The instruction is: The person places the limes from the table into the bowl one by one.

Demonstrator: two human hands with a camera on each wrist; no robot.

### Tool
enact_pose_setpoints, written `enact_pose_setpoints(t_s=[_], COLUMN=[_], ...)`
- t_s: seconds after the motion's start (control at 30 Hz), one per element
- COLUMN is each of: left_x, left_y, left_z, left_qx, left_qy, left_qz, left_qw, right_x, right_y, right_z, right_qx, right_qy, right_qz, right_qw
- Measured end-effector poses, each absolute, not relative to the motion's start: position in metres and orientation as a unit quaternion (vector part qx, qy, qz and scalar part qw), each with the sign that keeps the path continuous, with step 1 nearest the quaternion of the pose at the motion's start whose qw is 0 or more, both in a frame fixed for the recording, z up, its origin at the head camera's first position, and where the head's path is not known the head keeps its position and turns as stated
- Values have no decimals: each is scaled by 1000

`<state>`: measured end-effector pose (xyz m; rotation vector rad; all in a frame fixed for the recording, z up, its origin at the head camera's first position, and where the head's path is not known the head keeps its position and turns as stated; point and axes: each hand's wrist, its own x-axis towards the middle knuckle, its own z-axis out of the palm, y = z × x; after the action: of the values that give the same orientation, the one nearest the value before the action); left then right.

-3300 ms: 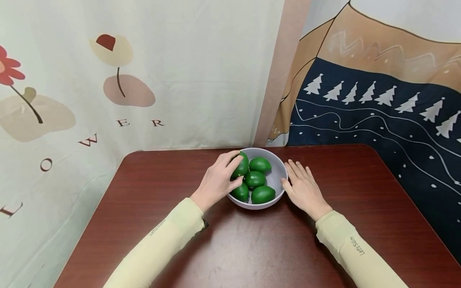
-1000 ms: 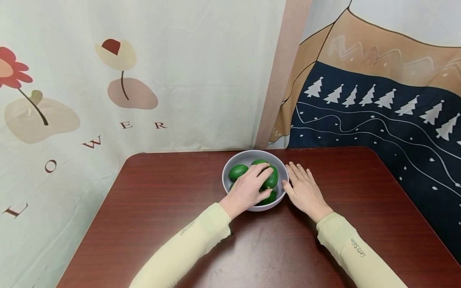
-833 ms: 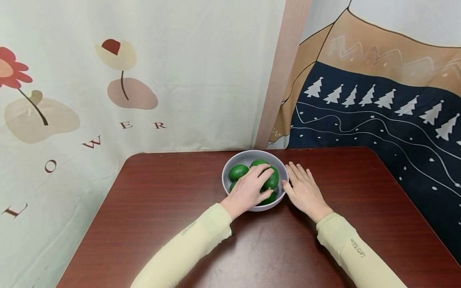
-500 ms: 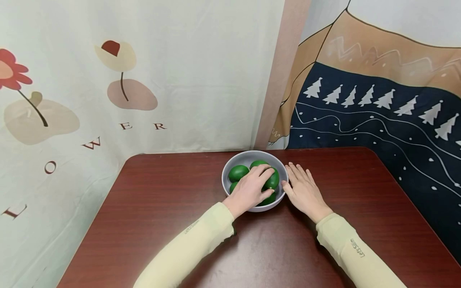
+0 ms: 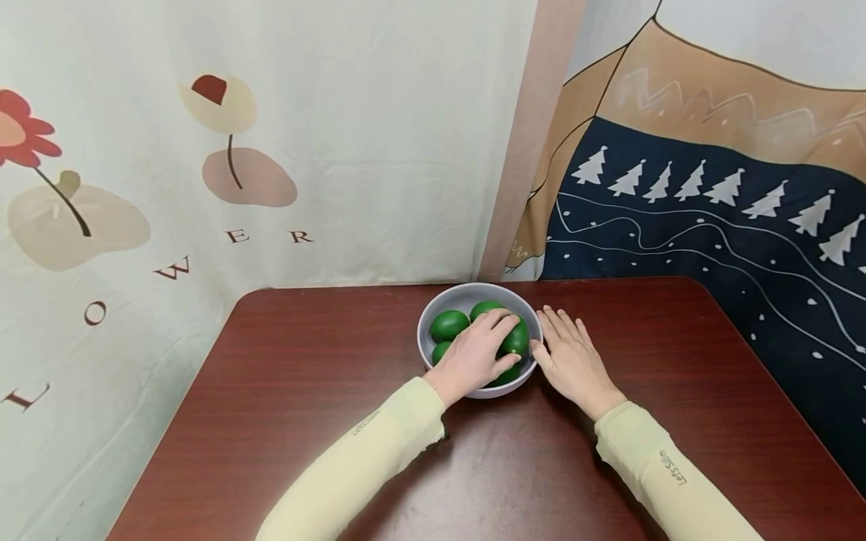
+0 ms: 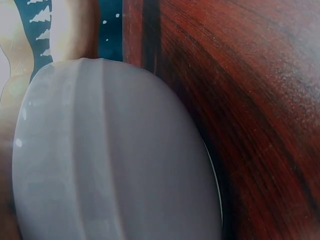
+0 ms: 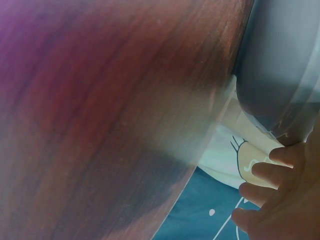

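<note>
In the head view, a grey-lavender bowl (image 5: 467, 293) holds several green limes. My left hand (image 5: 472, 352) reaches over the bowl's near left side and grips one lime (image 5: 517, 338) near the right wall, fingers over its top and thumb on its near side. Beside that hand lie a lime (image 5: 449, 325) at the left, another lime (image 5: 485, 307) at the back and a partly covered lime (image 5: 508, 375) at the front. My right hand (image 5: 573, 362) lies flat, its thumb against or very close to the bowl's right rim. The left wrist view shows mostly the bowl's outer wall (image 6: 140, 150).
The bowl stands toward the back of a dark red wooden table (image 5: 304, 346). Behind the table hang a pale flower-printed curtain (image 5: 379, 150) and a navy cloth (image 5: 629, 218) with white trees. In the right wrist view, right-hand fingers (image 7: 270, 195) show below the bowl.
Since the oldest frame, my left hand has shifted from the bowl's left side to its right, and the limes lie differently. Lately it has edged slightly right with the lime. The right hand stays put.
</note>
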<state>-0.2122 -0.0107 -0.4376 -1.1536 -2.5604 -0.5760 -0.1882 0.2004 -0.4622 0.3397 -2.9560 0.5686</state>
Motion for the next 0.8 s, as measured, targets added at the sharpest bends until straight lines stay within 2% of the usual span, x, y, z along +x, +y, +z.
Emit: enact_pose_setpoints(t_s=[0.5,0.8], left_x=[-213,-214], left_y=[-5,-4], left_z=[-437,-438], left_qx=[-376,-383], left_qy=[-907,-905], left_qz=[-171,-162], left_qw=[86,93], right_x=[-187,-188], right_y=[200,201], right_z=[-464,-463], right_qx=[117,115], right_qy=[-972,-973], right_qz=[193,189], right_qw=[61,59])
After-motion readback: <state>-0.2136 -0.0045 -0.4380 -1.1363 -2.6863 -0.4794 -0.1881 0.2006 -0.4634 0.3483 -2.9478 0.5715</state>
